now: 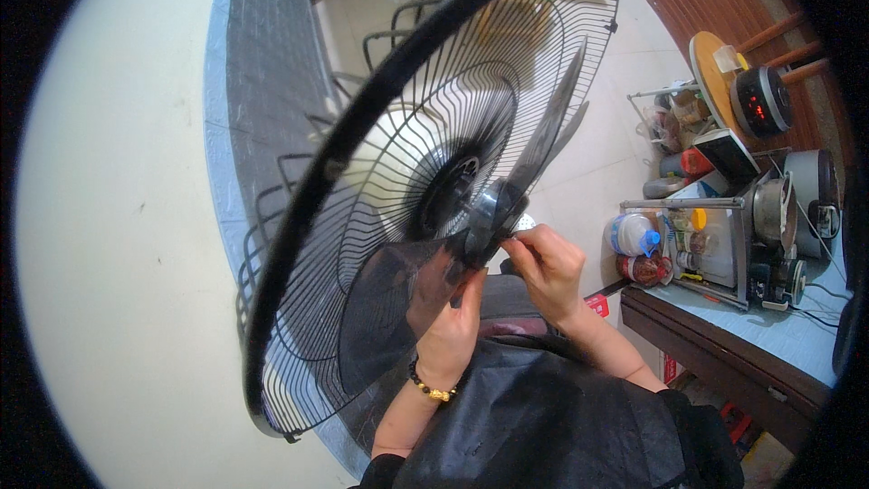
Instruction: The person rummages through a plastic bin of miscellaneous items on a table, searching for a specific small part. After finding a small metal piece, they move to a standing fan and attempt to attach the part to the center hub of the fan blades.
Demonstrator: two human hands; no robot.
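A large black wire fan grille (337, 166) stands tilted in front of me, open toward me. Before its centre is a dark, see-through fan blade assembly (382, 308), its hub (494, 208) close to the grille's middle. My left hand (450, 331), with a beaded bracelet (434, 391) at the wrist, is closed on the blade near the hub; its fingers show through the tinted plastic. My right hand (548, 270) pinches at the hub's lower right edge, fingertips together. Whether a small part sits between those fingertips is hidden.
On the right, a blue-topped table (819, 331) carries a metal rack (742, 245), a pot (774, 208) and cables. A bottle with a blue cap (629, 234) stands beside the rack. A pale wall (118, 218) runs along the left. A dark apron (543, 417) covers my lap.
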